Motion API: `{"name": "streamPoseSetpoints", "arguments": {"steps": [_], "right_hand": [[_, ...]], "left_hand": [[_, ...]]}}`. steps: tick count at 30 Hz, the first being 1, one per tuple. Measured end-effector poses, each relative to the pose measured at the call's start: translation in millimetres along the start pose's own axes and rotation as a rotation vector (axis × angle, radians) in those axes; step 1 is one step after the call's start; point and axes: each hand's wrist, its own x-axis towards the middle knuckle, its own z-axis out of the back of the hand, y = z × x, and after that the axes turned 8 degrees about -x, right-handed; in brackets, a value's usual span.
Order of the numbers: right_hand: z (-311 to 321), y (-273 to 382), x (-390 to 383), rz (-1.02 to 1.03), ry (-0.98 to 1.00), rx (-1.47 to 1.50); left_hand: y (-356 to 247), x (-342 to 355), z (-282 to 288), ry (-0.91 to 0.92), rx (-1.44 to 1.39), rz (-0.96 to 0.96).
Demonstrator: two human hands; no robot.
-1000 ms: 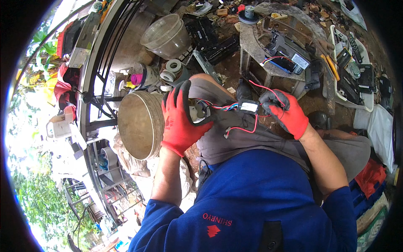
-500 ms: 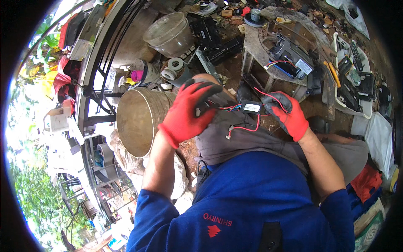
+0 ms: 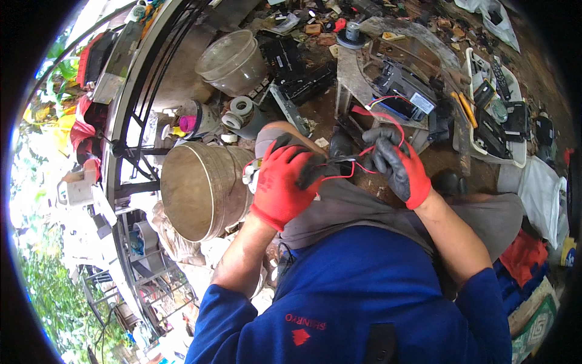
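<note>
At nine o'clock from the right hand (image 3: pixel 401 170), the left hand (image 3: pixel 284 185) has closed over the black module (image 3: pixel 345 159), seemingly steadying it; the right grip pinches red wire (image 3: pixel 398 124).

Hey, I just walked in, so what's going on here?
A person in red and black gloves is handling some wired electronics above their lap. The left hand is closed around a small dark part, mostly hidden by the fingers. The right hand grips a red wire that loops up above it. A round bucket stands beside the left hand, and a black device lies on a worn stand ahead.
</note>
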Motion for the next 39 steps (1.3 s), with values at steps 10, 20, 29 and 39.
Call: {"name": "streamPoseSetpoints", "arguments": {"steps": [10,20,29,39], "right_hand": [[16.9,-0.2,7.6,0.033,0.002,0.103],[-7.4,-9.6,5.7,-0.042,0.14,-0.086],[-12.9,-39.2,15.2,-0.253,0.121,0.088],[-24.5,-36.9,12.0,-0.284,0.195,0.33]], "left_hand": [[6.0,-2.2,5.7,-0.019,-0.262,0.266],[-2.2,-0.3,14.5,0.118,-0.391,0.476],[2.8,-3.9,11.5,0.121,-0.558,0.372],[6.2,-7.8,9.9,0.127,-0.487,0.351]]}}
